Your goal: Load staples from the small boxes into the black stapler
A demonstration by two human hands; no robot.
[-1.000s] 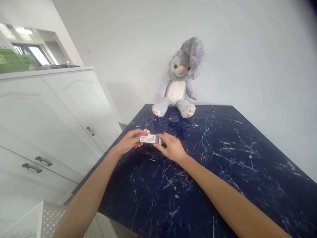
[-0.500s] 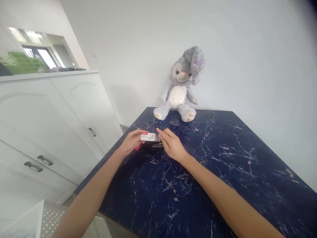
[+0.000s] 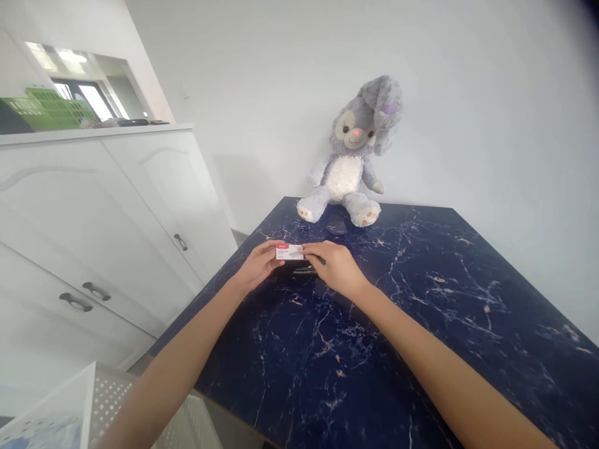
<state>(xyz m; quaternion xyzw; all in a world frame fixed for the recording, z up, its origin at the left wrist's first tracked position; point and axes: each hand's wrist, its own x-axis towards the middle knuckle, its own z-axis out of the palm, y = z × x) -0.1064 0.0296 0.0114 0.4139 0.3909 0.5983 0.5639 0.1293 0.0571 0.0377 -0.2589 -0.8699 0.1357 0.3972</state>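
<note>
A small red and white box (image 3: 289, 252), printed with a grey bar-like picture, is held level between my hands. My left hand (image 3: 259, 265) grips its left end, thumb and fingers closed. At the right end, the fingertips of my right hand (image 3: 334, 267) pinch the box. Just below it lies a dark object with a shiny metal strip (image 3: 305, 270), partly covered by the box and my right fingers; its kind cannot be made out.
A grey plush toy (image 3: 349, 159) sits at the back of the dark blue marbled table (image 3: 299, 362), against the wall. White cabinets (image 3: 140, 206) stand to the left, with green baskets (image 3: 56, 107) on top. A white perforated bin (image 3: 110, 393) is at lower left.
My right fingers have closed over the box's right end, where a greyish-brown part showed before. The red piece under my left hand is no longer visible. The view has shifted slightly.
</note>
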